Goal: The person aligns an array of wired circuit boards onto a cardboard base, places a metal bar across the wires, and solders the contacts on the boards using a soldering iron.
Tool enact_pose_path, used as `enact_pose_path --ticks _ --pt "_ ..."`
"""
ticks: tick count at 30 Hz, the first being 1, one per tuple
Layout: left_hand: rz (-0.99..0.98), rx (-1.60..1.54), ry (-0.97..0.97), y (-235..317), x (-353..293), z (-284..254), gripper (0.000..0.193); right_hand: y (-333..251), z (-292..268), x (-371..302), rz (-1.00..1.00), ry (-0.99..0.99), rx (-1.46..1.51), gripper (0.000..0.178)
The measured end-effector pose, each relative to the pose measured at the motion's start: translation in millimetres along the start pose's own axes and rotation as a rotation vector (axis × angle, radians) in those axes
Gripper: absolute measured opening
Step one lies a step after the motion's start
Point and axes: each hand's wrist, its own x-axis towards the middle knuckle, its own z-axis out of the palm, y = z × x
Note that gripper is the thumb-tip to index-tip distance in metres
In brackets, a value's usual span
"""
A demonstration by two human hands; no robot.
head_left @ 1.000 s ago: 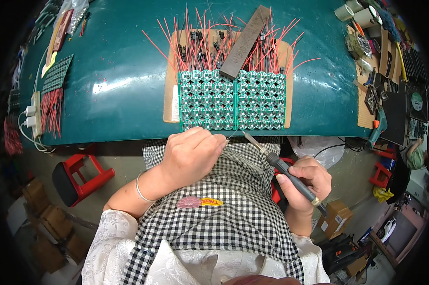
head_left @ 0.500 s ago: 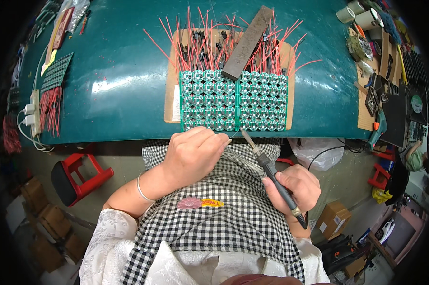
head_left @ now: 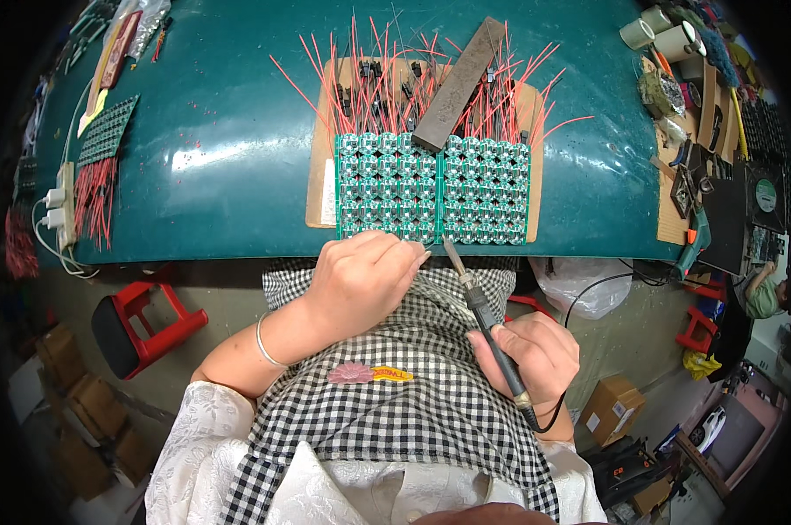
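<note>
My right hand [head_left: 535, 354] is closed round the dark handle of a soldering iron [head_left: 493, 337]. The iron's tip touches or nearly touches the near edge of a green circuit board panel [head_left: 485, 188], just right of its middle seam. My left hand [head_left: 365, 280] is pinched at the same edge, left of the tip, on a thin solder wire [head_left: 429, 248]; most of that wire is hidden by the fingers. Red wires [head_left: 374, 87] with black connectors fan out behind the panel. A dark metal bar [head_left: 459, 83] lies slantwise across the wires and the panel's far edge.
Under the panel is a brown board [head_left: 318, 206] on the green table [head_left: 229, 192]. Another wired panel [head_left: 107, 131] and a power strip [head_left: 63, 210] are at left. A glue gun [head_left: 695, 243] and cups [head_left: 675, 39] stand right. The iron's cable [head_left: 579, 297] loops beside my right hand.
My right hand has shifted slightly left, with the iron standing steeper and its cable now showing behind the handle. The iron's tip and my left hand have barely moved.
</note>
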Motion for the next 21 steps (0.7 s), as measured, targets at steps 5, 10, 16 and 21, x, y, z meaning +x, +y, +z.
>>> enact_pose_path --ticks 5,10,16,21 --pt "0.015 0.001 0.027 -1.5 11.8 -20.1 0.016 6.6 -8.2 0.5 0.046 0.028 0.063 0.032" --pt "0.067 0.072 0.147 5.5 12.6 -58.3 0.021 8.6 -18.7 -7.2 0.111 0.262 0.255 0.029" --pt "0.122 0.02 0.244 -1.5 38.1 -85.1 0.013 15.2 -15.8 -22.5 0.177 0.517 0.411 0.027" --pt "0.15 0.184 0.304 8.6 61.1 -144.4 0.015 24.4 -17.3 -22.5 0.187 0.575 0.469 0.025"
